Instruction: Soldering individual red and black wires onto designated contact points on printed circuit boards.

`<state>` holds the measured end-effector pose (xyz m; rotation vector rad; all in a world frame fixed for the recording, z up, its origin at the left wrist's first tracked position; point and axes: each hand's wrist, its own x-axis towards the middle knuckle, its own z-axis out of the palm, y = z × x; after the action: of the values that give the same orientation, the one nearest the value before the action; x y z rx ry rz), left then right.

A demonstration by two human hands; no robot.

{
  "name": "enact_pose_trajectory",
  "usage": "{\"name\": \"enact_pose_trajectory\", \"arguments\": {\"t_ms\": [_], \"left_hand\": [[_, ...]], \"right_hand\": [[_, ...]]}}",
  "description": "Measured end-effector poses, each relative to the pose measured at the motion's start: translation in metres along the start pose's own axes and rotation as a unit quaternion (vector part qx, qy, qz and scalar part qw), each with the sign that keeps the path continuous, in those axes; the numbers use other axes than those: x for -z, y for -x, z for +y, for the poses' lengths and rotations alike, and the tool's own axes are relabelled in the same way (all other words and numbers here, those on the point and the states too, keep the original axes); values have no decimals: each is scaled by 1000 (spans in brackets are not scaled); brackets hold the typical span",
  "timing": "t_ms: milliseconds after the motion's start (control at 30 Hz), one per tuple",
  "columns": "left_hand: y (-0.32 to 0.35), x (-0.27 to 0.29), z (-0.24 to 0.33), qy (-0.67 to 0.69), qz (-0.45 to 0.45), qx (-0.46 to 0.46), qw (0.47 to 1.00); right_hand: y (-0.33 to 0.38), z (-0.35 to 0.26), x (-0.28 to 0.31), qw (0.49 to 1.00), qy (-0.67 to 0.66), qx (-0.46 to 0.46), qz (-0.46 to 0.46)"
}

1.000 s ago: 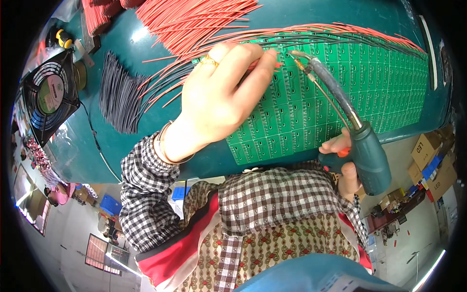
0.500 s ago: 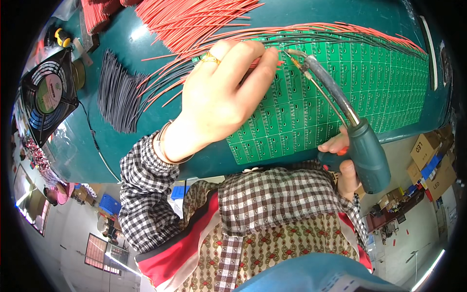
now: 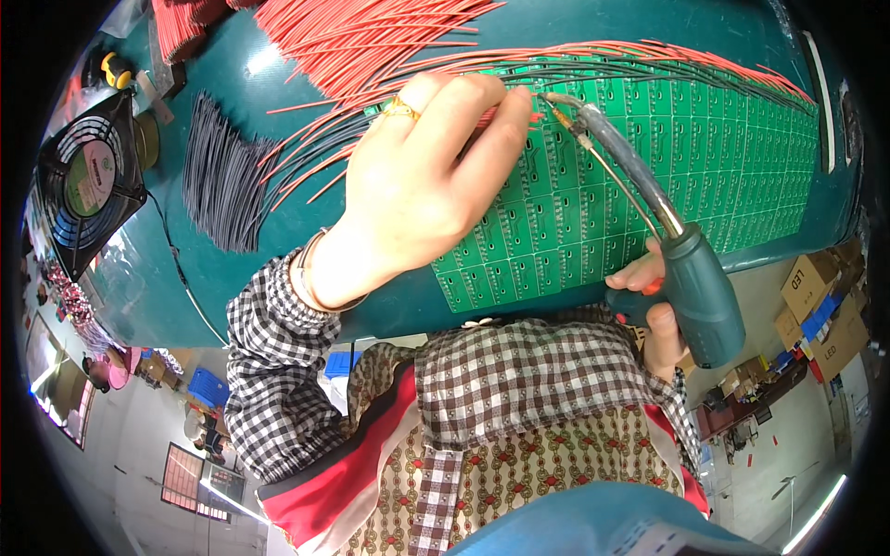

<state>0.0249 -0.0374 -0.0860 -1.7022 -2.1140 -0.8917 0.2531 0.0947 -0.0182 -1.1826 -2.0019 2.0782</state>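
Pale grey floor [image 3: 148, 408] lies beyond the near edge of a smooth dark-green table [image 3: 176, 301]. Flat, gridded circuit boards [image 3: 593, 213] stretch toward its right edge, thin red and black wires [image 3: 593, 51] arching along their far side. Fingers of the right hand [image 3: 663, 334] wrap a teal plastic soldering gun [image 3: 706, 296], its curved metal nose near the left hand [image 3: 426, 171], which clasps wires; what its fingertips pinch is hidden.
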Motion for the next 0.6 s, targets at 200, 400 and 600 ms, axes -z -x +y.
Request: {"name": "enact_pose_trajectory", "arguments": {"t_ms": [200,400,600], "left_hand": [[2,3,-1,-4,-5,1,1000],[2,5,-2,3,-9,9,1000],[4,6,-3,-2,-6,6,1000]], "right_hand": [[3,6,2,1000,-3,7,-20],[4,-3,-6,999,-39,16,-5],[6,2,-5,999,-41,7,-16]]}}
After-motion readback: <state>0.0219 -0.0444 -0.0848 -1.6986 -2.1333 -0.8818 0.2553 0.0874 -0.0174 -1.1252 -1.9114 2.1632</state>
